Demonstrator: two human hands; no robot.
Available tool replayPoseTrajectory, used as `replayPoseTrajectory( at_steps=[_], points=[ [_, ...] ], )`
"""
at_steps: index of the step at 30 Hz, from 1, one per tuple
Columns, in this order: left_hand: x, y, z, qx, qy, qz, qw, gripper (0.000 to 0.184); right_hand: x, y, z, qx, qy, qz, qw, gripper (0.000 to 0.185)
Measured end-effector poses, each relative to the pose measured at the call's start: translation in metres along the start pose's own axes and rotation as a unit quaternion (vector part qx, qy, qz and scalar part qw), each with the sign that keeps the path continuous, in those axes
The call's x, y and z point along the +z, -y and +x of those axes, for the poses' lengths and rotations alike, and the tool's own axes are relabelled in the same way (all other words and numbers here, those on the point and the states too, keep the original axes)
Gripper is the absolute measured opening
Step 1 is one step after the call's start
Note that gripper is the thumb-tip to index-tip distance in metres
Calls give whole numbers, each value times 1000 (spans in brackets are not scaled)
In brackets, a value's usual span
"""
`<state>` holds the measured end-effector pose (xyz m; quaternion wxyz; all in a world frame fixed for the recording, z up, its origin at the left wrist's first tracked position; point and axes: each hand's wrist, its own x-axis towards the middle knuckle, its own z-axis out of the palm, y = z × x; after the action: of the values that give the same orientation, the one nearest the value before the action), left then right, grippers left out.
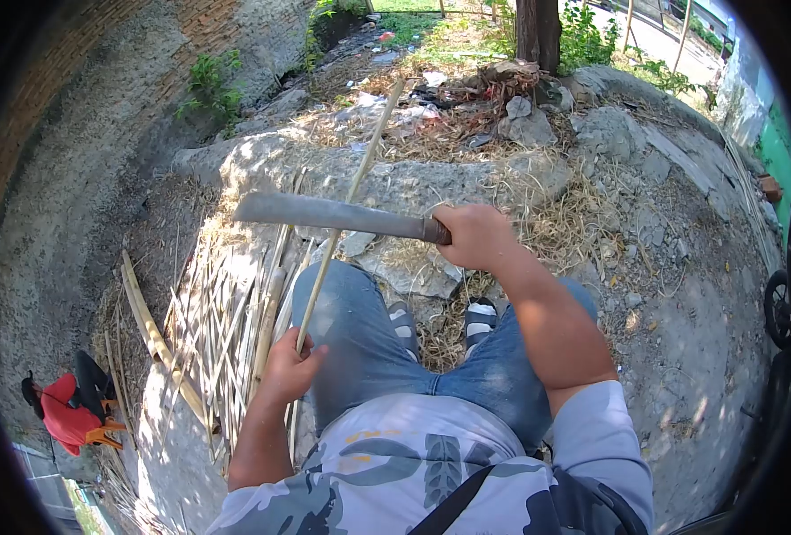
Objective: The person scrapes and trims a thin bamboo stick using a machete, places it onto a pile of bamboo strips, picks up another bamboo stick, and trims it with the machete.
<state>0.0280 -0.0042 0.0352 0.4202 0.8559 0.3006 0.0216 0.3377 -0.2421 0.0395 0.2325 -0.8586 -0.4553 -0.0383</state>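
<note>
My right hand (475, 237) is closed around the dark handle of a machete (333, 214). Its broad grey blade points left and crosses a long, thin bamboo strip (366, 160); whether the two touch I cannot tell. Low on that strip, my left hand (290, 366) grips it above my left thigh. The strip slants up and away to the right, its far end over the rubble. Beside my left leg lies a pile of split bamboo strips (226, 312) on the ground.
Thicker bamboo poles (159, 343) lie left of the pile. A person in red (67, 415) sits on an orange chair at far left. Ahead are a broken concrete ledge (324, 178), dry straw and a tree trunk (538, 36). A wheel (778, 308) stands at the right edge.
</note>
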Motion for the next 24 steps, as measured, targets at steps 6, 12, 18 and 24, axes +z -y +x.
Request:
replayPoseTrajectory(
  at_steps=[6, 12, 18, 24],
  points=[
    [0, -1, -3, -8, 19, 49, 999, 29, 13, 11, -2, -127, -3, -37, 991, 20],
    [-2, 5, -3, -7, 28, 33, 999, 29, 9, -15, 1, -6, -1, -21, 1000, 21],
    [1, 8, -3, 15, 23, 52, 998, 29, -1, -25, 0, 82, 23, -36, 996, 21],
    [2, 3, -6, 4, 31, 73, 997, 30, 13, -16, 0, 0, 20, -21, 1000, 17]
  ],
)
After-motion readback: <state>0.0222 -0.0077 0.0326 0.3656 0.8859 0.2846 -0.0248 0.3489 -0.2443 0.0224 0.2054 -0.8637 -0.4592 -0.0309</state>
